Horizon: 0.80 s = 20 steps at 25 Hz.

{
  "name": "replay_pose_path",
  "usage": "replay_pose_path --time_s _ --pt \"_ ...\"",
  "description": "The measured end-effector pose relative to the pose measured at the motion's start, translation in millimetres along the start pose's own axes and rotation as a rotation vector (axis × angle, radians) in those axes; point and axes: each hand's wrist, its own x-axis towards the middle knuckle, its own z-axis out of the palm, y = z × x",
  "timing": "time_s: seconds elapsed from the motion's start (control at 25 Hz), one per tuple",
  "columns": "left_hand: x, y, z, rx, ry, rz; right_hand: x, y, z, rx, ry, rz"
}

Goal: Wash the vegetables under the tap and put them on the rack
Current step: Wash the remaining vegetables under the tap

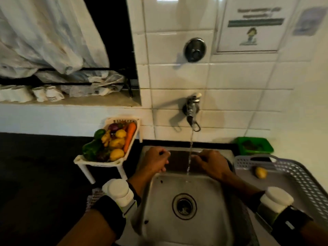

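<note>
Left hand [156, 159] sits at the back-left edge of the sink [159, 201], fingers curled under; whether it holds anything is not readable from the head view. Right hand [212, 164] is at the back edge just right of the water stream [190, 157], fingers bent down toward the rim, contents also not readable. Nothing recognisable as a vegetable shows in either hand. Tap [192, 110] is running, stream landing between the two hands at the back of the basin. Progress reads as early: one small yellowish vegetable [260, 172] lies on the grey perforated rack [301, 176] at the right of the sink, near its back-left corner. The cream basket [99, 161] on legs, on the dark worktop [35, 166] left of the sink against the tiled wall, looks full: a carrot [130, 135], green peppers [92, 146], yellow pieces, a purple onion. So roughly one item done, the bulk of the pile left. A green tub [255, 146] stands behind the rack with something dark inside, unclear what. Writing: a paper notice [255, 23] on the wall tiles at top right has a headline, a green band and a cartoon figure, all too blurred to read. No brand marks legible anywhere.
</note>
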Motion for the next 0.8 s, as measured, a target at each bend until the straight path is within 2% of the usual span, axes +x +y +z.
replay_pose_path --time_s 0.2,0.32,0.6,0.72,0.8 --pt "-12.2 30.2 103.0 0.063 -0.239 0.069 -33.7 134.2 -52.9 -0.241 0.162 0.288" --pt "-21.7 48.9 142.1 0.128 -0.292 0.105 -40.6 189.8 -59.6 -0.34 0.125 0.337" --pt "-32.5 55.3 175.8 0.189 -0.284 0.108 -28.6 228.3 -33.8 -0.415 0.089 0.379" --pt "-29.7 49.5 167.6 0.182 -0.242 0.074 -25.9 237.4 -34.7 -0.264 0.102 0.38" --pt "-24.6 44.6 159.2 0.162 -0.226 0.04 -31.7 226.2 -39.3 -0.007 0.231 0.409"
